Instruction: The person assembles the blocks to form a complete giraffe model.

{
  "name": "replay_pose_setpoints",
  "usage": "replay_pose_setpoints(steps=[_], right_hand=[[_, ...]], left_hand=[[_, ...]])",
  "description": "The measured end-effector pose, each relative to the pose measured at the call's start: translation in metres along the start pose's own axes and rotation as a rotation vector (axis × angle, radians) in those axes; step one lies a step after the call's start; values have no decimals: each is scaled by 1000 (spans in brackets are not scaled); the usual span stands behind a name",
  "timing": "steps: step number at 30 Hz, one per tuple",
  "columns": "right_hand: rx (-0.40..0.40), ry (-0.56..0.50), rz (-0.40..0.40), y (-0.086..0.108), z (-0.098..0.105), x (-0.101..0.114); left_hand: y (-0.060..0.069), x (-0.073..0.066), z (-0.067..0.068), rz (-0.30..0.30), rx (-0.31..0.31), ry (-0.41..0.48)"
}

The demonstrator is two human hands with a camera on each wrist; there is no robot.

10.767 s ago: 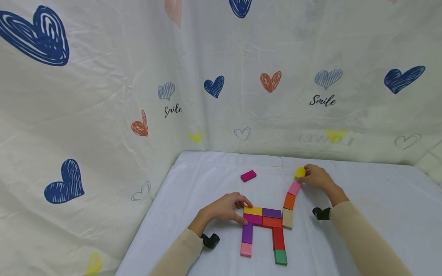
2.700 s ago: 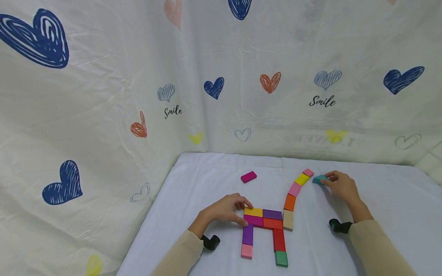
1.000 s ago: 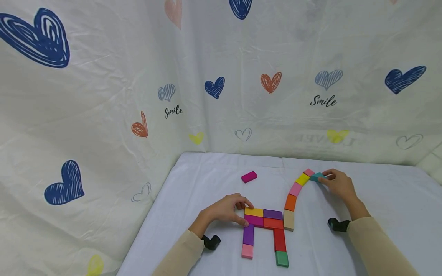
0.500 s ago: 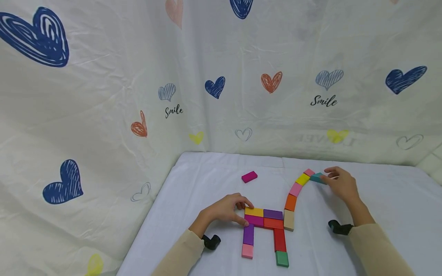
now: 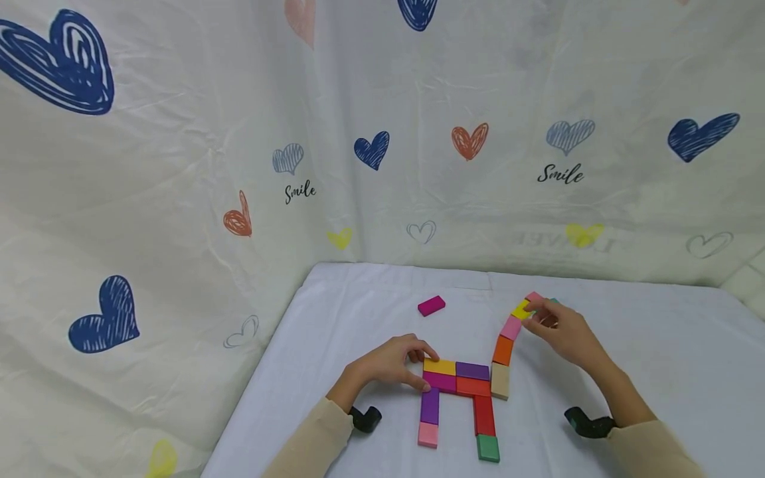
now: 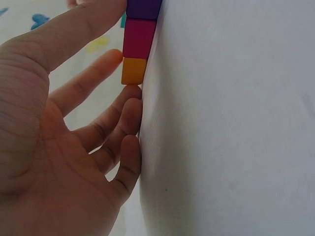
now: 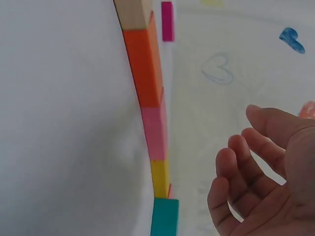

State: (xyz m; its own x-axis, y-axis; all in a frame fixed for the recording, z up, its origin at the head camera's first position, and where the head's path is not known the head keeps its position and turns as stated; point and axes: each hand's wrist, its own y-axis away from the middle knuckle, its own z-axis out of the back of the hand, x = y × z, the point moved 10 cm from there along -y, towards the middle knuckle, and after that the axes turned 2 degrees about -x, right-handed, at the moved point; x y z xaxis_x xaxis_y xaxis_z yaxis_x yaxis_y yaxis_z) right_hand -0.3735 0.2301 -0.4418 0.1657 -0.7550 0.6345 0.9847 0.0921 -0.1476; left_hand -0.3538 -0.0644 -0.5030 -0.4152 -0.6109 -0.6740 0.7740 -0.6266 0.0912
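Observation:
Flat coloured blocks form a figure on the white table. In the head view, my left hand (image 5: 388, 362) rests at its left end, index fingertip at the yellow-orange block (image 5: 443, 366) and thumb tip by the magenta block (image 5: 442, 382) and purple leg block (image 5: 429, 406). My right hand (image 5: 564, 338) hovers over the top of the curved row, holding nothing, with loosely bent fingers. It partly covers the yellow block (image 5: 521, 309) and most of the teal block. In the right wrist view, the teal block (image 7: 165, 217) touches the row's end.
A loose magenta block (image 5: 431, 306) lies apart towards the back. The curved row has pink (image 5: 510, 327), orange (image 5: 503, 350) and tan (image 5: 500, 381) blocks. A green block (image 5: 488, 449) ends the right leg. Heart-printed cloth (image 5: 418, 179) hangs behind the table.
Over the last seconds, my right hand set the teal block against the row's upper end, let go, and moved left over the yellow block. A pink block was added earlier. My left hand stayed put.

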Motion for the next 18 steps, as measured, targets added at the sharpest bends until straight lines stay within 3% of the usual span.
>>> replay_pose_setpoints(steps=[10, 18], right_hand=[[195, -72, 150, 23, -50, 40], [336, -111, 182, 34, -75, 52]], left_hand=[[-1, -2, 0, -23, -3, -7], [-2, -2, 0, -28, -4, -15]])
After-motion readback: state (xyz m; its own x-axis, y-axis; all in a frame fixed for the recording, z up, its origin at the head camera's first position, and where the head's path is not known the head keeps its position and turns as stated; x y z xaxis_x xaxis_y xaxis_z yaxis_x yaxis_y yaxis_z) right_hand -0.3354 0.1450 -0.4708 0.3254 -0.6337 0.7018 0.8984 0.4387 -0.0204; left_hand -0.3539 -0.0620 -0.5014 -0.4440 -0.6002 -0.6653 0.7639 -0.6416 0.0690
